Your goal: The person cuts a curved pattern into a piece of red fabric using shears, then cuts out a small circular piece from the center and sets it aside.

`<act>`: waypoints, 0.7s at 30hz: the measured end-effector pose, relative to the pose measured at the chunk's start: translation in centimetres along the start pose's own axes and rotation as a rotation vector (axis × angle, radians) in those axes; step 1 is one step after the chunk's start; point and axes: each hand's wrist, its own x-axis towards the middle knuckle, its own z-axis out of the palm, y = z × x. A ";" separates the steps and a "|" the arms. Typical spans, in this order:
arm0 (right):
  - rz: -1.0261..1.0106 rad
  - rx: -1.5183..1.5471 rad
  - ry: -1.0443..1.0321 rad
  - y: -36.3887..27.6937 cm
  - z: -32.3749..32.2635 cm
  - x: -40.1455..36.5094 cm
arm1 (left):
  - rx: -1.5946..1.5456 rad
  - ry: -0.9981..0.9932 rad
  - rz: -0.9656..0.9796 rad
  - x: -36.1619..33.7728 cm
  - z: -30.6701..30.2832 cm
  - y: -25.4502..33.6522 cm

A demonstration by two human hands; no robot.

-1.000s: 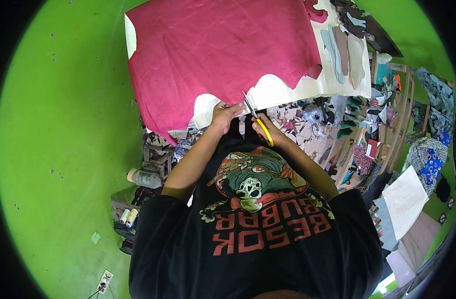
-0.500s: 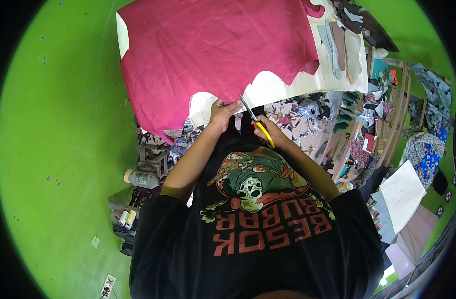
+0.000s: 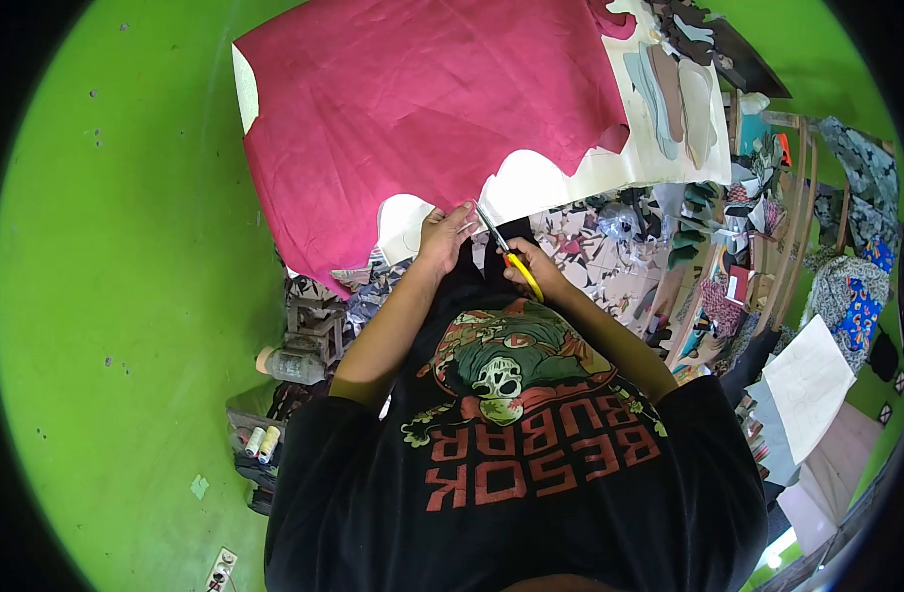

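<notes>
A large magenta sheet (image 3: 422, 99), which looks like leather or cloth, lies over a white board (image 3: 531, 183), its near edge cut in curves. At that edge, my left hand (image 3: 446, 237) has thumb and fingers pinched together on the magenta sheet. My right hand (image 3: 533, 268) is closed around the yellow handles of a pair of scissors (image 3: 492, 228). Their blades point up and left, with the tips close to my left fingertips at the sheet's edge. Whether the blades are slightly apart is too small to tell.
Sock-shaped cut pieces (image 3: 666, 94) lie on the board's right side. Scraps (image 3: 580, 237) litter the floor below. A wooden rack (image 3: 792, 227) with fabrics stands at right. A plastic jar (image 3: 296, 365) and thread spools (image 3: 263, 443) are at left, near the green wall (image 3: 116, 266).
My left hand has turned slightly, its fingertips closer together beside the blades. The scissors have shifted a little, their tips slightly lower. The whole view has moved slightly.
</notes>
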 end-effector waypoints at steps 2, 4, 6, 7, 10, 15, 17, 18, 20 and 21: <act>-0.005 0.069 -0.019 -1.1 0.8 -0.4 | 0.023 -0.034 0.003 0.1 -0.3 0.2; -0.073 0.076 -0.021 0.0 1.1 0.2 | 0.045 -0.068 0.004 0.4 -0.6 0.4; -0.151 0.085 -0.024 0.6 1.6 0.7 | 0.038 -0.133 -0.048 0.8 -0.9 0.6; -0.155 0.089 -0.023 0.6 1.7 0.9 | 0.044 -0.133 -0.048 1.0 -0.9 0.6; -0.122 0.041 0.012 -0.2 2.1 1.5 | 0.052 -0.035 -0.109 0.9 -0.2 0.8; -0.039 0.089 0.021 -0.3 1.9 2.8 | -0.060 0.265 -0.131 0.3 2.5 1.2; -0.042 0.173 0.057 -0.7 1.5 2.6 | -0.059 0.209 -0.066 0.7 2.1 0.9; -0.035 0.116 0.052 -1.0 1.2 2.4 | -0.066 0.155 0.005 0.9 2.1 0.9; -0.034 0.037 0.018 -1.2 0.3 2.7 | -0.082 0.144 0.048 1.0 2.1 0.7; -0.040 0.042 0.011 -1.9 -0.2 2.7 | -0.097 0.132 0.085 0.9 2.2 0.8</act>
